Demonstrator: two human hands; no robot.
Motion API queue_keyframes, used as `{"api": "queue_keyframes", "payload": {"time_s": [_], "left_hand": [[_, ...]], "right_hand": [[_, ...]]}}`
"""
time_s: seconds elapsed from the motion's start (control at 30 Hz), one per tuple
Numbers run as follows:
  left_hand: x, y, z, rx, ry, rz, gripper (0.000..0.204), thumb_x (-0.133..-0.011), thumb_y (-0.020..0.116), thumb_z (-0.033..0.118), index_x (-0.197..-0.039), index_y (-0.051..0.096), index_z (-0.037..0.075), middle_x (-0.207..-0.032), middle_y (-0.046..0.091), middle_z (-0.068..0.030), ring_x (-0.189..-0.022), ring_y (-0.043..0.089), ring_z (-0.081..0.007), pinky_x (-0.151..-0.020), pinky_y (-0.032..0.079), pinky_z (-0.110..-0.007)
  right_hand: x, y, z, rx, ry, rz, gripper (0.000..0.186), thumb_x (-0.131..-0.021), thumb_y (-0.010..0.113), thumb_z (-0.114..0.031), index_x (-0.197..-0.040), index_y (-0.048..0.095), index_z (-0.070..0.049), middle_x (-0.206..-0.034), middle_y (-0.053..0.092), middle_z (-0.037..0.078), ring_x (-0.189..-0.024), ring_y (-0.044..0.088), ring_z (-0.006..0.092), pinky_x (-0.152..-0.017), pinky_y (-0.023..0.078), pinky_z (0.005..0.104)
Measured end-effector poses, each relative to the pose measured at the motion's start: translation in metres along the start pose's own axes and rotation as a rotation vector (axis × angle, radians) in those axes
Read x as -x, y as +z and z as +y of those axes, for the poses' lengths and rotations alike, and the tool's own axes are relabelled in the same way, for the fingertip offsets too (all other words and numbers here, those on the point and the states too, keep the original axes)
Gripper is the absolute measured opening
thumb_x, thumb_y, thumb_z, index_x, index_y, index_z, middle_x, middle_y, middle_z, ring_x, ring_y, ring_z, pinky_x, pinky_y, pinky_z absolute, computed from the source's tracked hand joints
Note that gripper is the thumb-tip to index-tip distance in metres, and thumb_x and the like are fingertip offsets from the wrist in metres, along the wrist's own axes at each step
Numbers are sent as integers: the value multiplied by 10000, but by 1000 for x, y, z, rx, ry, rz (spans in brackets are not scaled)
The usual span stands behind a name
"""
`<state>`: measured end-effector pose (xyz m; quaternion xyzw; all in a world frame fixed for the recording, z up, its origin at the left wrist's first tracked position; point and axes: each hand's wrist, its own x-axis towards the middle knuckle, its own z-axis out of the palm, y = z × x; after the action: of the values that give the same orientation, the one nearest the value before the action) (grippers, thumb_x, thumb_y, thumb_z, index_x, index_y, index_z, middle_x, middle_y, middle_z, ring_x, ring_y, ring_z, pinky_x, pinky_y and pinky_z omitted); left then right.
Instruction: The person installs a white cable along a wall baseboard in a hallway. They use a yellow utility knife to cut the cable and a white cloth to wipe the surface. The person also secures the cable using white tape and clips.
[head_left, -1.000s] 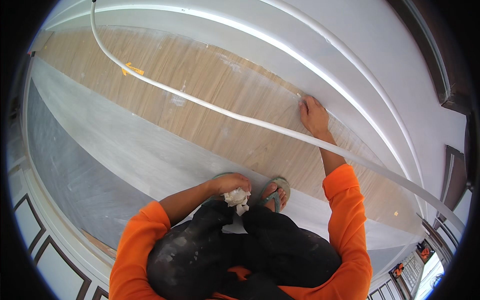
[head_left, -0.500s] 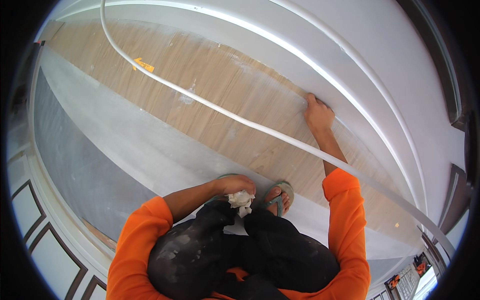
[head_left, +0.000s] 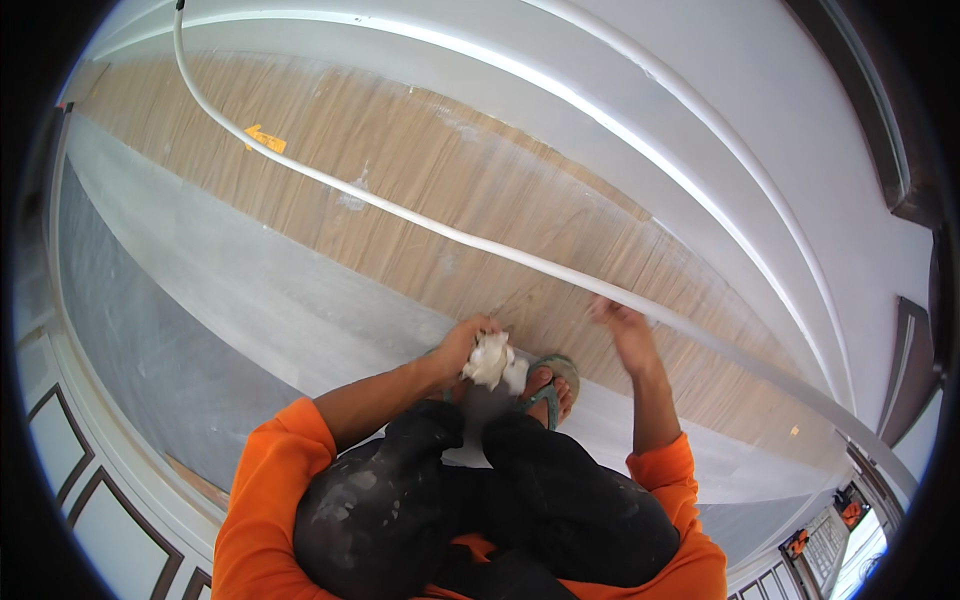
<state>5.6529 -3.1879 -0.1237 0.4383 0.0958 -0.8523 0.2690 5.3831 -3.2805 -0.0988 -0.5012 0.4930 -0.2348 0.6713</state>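
My left hand [head_left: 463, 345] is closed around a crumpled off-white wad [head_left: 490, 360], which looks like paper or used tape, above my sandalled feet. To the right, my right hand [head_left: 628, 330] is over the wood-look floor [head_left: 400, 250]. Its fingers are smeared by motion and partly behind a long white tube [head_left: 440, 229], so whether they hold anything is unclear. That tube crosses the view from upper left to lower right, nearer the camera than the hand.
A white moulded skirting [head_left: 640, 140] runs along the far side of the floor. Dusty grey-white sheeting [head_left: 230, 230] covers the near side. A piece of orange tape [head_left: 266, 138] sticks to the wood. My sandalled right foot [head_left: 550, 390] rests below the hands.
My right hand has come away from the skirting's edge, back toward me. My left hand has lifted slightly farther forward with the wad. The whole view has shifted a little.
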Motion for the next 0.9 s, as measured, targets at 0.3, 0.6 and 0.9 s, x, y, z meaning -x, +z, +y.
{"api": "queue_keyframes", "payload": {"time_s": [0.3, 0.6, 0.9], "left_hand": [[1, 70, 37, 263, 263, 9, 301, -895, 420, 394, -945, 538, 122, -920, 592, -44, -863, 578, -173, -787, 454, -379], [-5, 67, 16, 223, 118, -83, 438, -876, 436, 511, -1093, 547, 146, -1031, 595, -65, -974, 543, -200, -874, 406, -386], [0, 41, 34, 83, 332, 301, 482, -879, 458, 523, -1016, 570, 75, -948, 608, -62, -855, 580, -183, -733, 474, -332]], "right_hand": [[-4, 92, -66, 664, -400, 10, 195, -798, 497, 6, -992, 490, -10, -1129, 484, 200, -1033, 483, 360, -889, 381, 402], [-32, 105, -37, 31, 84, 218, 335, -836, 384, -1, -1165, 437, 38, -1146, 504, 212, -1009, 523, 326, -887, 415, 384], [-29, 155, -38, 477, -167, -142, 479, -812, 470, -63, -1255, 347, 70, -1220, 419, 262, -1130, 432, 371, -993, 304, 402]]}}
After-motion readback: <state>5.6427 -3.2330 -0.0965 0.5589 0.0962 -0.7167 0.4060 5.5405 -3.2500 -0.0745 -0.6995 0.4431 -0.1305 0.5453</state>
